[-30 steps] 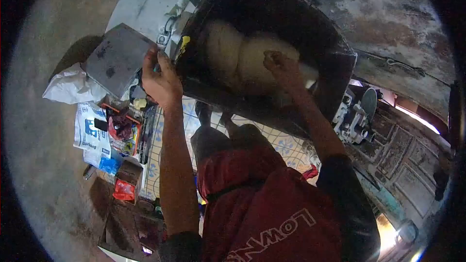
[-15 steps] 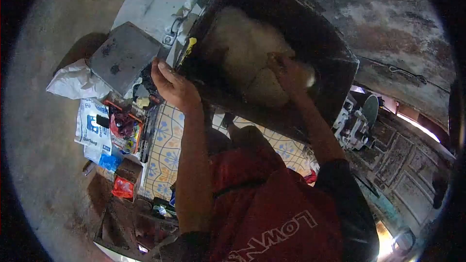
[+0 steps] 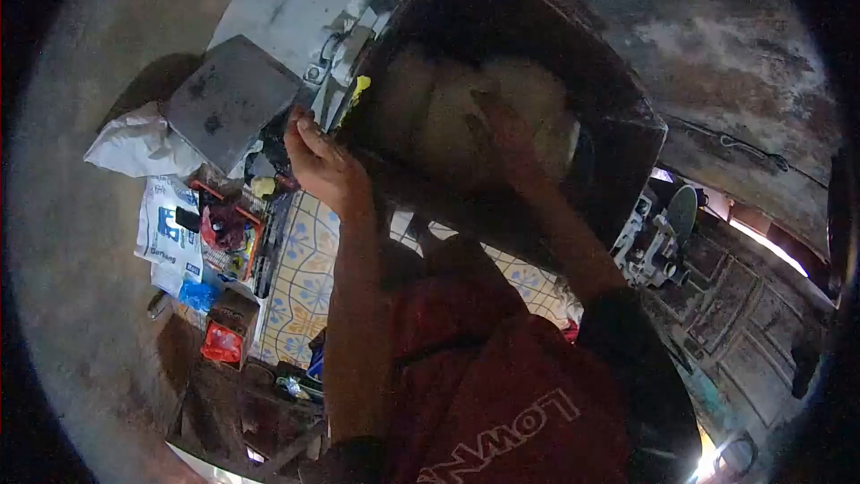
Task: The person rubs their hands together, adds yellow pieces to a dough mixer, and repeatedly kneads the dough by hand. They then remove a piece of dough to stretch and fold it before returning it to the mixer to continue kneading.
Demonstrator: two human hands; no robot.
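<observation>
A large pale mass that looks like dough [image 3: 439, 112] lies in a deep, dark box [image 3: 618, 139] in front of me. My right hand [image 3: 509, 134] reaches over the near rim and rests on this mass, fingers apart; dim light blurs the fingertips. Outside the box, by its left corner, my left hand [image 3: 324, 166] is raised with palm turned up. Its fingers are loosely stretched and hold nothing. A yellow piece [image 3: 361, 88] sits on the box's left edge, just above that hand.
Left of the box stand a grey square board [image 3: 231, 103], a white sack [image 3: 143, 148], a printed bag [image 3: 170, 224] and a red packet [image 3: 221, 341]. Metal machine parts [image 3: 654, 246] adjoin the right side. Patterned tiles [image 3: 309, 251] cover the floor below.
My right hand has shifted left and slightly down across the pale mass, whose visible outline now looks broader and lumpier. My left hand has barely moved.
</observation>
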